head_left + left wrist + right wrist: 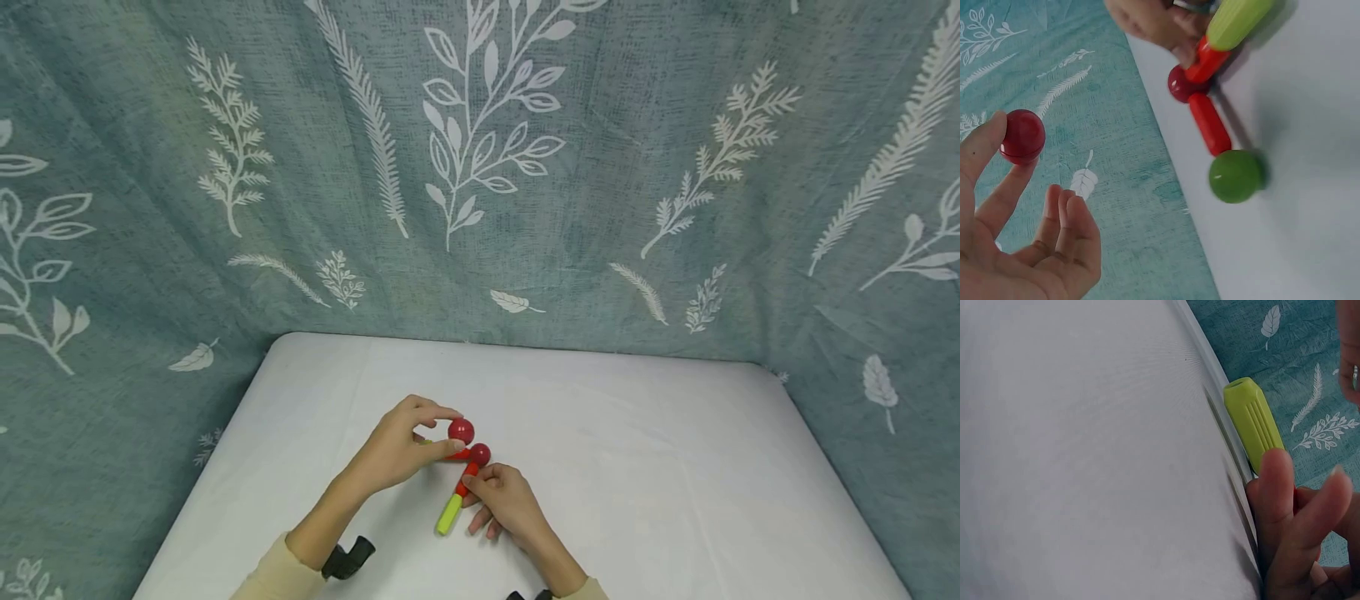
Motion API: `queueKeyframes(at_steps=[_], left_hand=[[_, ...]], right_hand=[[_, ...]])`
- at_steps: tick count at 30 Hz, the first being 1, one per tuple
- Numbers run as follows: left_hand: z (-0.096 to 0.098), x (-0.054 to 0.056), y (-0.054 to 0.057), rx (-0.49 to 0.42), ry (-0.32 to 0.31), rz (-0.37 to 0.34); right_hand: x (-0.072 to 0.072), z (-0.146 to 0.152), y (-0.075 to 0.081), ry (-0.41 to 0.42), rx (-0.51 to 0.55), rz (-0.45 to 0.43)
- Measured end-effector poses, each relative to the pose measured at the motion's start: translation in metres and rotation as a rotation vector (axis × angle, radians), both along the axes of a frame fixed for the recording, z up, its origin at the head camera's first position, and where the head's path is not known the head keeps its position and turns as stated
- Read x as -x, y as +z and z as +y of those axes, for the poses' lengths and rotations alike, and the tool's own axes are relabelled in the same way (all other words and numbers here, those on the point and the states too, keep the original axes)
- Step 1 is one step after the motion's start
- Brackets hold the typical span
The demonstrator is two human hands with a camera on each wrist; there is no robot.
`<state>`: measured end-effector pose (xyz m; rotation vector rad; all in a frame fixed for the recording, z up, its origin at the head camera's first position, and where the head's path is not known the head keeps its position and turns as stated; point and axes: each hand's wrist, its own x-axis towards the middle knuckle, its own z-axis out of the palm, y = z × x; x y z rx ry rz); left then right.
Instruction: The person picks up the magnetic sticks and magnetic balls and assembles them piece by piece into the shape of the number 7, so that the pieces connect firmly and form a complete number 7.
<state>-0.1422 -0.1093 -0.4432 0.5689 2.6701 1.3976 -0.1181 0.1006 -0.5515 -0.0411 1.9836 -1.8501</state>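
Note:
Between thumb and index finger, my left hand [393, 450] pinches a loose red ball [1023, 136], held up off the table. Its other fingers stay apart from the ball. My right hand [507, 500] pinches a red rod [467, 479] of a joined toy piece. That rod runs from a yellow-green ribbed rod [1252, 422] to a second red ball [480, 454]. From this ball another red rod [1210, 124] leads to a green ball [1235, 176], seen in the left wrist view. In the head view, my left hand mostly hides that end.
All of this is over a white-covered table [637, 483]. A teal leaf-patterned cloth [585, 208] hangs behind and at both sides. Black wrist gear [348, 557] shows beside the left forearm.

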Motion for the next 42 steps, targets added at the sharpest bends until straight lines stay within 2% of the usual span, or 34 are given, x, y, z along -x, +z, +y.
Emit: queueKeyframes(at_steps=[7, 11, 16, 19, 24, 35, 42], left_hand=[[-0.019, -0.024, -0.018, 0.007, -0.084, -0.058], [-0.028, -0.032, -0.027, 0.058, -0.133, -0.122], [-0.033, -0.039, -0.039, 0.164, -0.229, -0.228], [-0.033, -0.042, -0.046, 0.223, -0.264, -0.28], [-0.032, -0.045, -0.054, 0.254, -0.257, -0.299], [-0.029, -0.048, -0.069, 0.193, -0.263, -0.326], [-0.026, -0.049, -0.068, 0.189, -0.256, -0.339]], right_hand=[[0.0, -0.001, -0.001, -0.002, -0.015, 0.003], [0.0, -0.001, -0.001, -0.015, -0.026, -0.004], [0.0, -0.002, -0.002, -0.03, -0.047, -0.002], [0.0, -0.002, -0.002, -0.035, -0.05, 0.0], [0.0, -0.002, -0.003, -0.035, -0.037, 0.001], [0.0, -0.001, 0.0, -0.024, -0.027, 0.003], [-0.001, -0.001, 0.0, -0.02, -0.016, 0.003]])
